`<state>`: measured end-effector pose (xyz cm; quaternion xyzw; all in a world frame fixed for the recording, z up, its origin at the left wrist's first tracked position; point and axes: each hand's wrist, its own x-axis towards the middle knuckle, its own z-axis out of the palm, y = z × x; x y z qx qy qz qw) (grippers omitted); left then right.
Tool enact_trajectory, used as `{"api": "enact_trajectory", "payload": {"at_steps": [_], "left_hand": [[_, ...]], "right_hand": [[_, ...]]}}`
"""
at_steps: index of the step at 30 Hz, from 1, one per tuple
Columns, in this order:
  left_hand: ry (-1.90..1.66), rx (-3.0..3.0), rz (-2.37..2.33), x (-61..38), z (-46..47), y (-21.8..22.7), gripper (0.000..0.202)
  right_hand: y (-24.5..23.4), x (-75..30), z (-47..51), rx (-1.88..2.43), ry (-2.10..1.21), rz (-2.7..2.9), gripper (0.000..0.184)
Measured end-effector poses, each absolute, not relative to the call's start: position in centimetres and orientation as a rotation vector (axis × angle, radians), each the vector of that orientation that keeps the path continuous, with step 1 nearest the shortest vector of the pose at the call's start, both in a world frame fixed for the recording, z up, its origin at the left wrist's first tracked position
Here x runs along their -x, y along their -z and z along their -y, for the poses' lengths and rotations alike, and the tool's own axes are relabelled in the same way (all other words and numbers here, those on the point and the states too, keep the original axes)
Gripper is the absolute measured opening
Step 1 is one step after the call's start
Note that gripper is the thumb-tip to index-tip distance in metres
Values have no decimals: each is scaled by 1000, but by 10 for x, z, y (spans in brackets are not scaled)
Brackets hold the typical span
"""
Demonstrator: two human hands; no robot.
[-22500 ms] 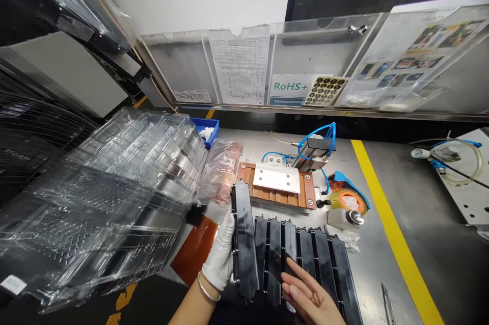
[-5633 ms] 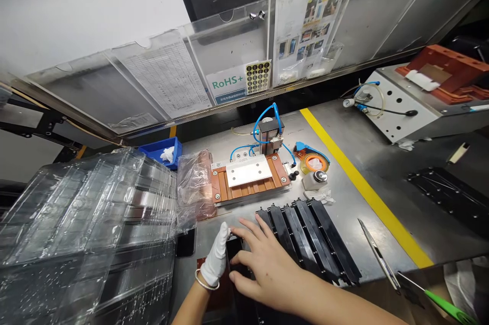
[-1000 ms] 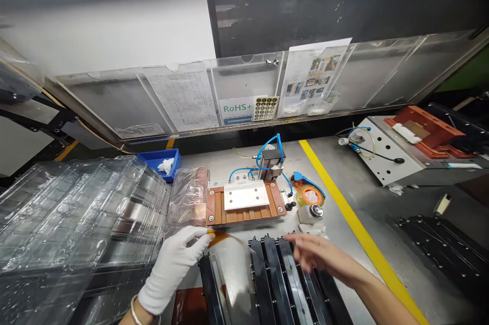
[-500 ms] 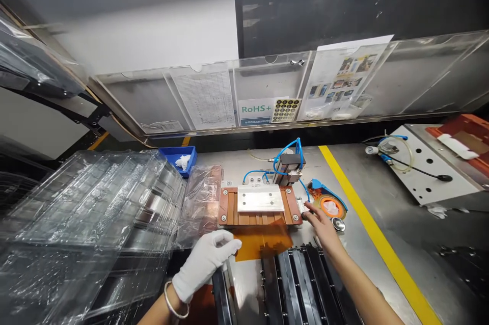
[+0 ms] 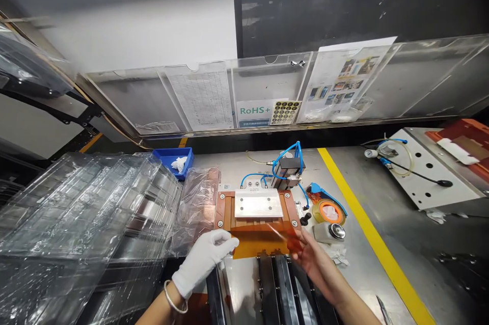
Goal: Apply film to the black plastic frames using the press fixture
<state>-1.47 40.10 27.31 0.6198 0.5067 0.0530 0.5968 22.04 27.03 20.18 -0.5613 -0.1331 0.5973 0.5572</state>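
My left hand (image 5: 204, 262), in a white glove, pinches the left edge of a thin amber film sheet (image 5: 260, 242). The bare right hand (image 5: 311, 255) grips the sheet's right edge, so the film is stretched between both hands. It hangs just in front of the brown fixture (image 5: 255, 209) with its silver top plate. Several long black plastic parts (image 5: 280, 289) lie in a row below the film, near the table's front edge.
A tall stack of clear plastic trays (image 5: 84, 223) fills the left. A crumpled plastic bag (image 5: 196, 208) and a blue bin (image 5: 171, 160) sit behind it. An orange tape dispenser (image 5: 327, 210) and a round metal button (image 5: 331, 232) stand right of the fixture. A yellow line (image 5: 367, 228) crosses the steel table.
The right hand came back from beside the fixture and took hold of the film's right edge. The left hand kept its grip on the film and hardly moved.
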Motion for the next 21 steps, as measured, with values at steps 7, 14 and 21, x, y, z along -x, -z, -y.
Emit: {"api": "enact_trajectory", "payload": {"at_steps": [7, 14, 21], "left_hand": [[-65, -1425, -1137, 7, -424, -249, 34], [-12, -1439, -1105, -9, -465, -208, 34], [-34, -1480, -1159, -24, -490, -186, 31]], "right_hand": [[-194, -241, -290, 1524, -1284, 510, 51], [-172, -261, -331, 1744, -1055, 738, 45], [-152, -272, -361, 1850, -1066, 818, 41]]}}
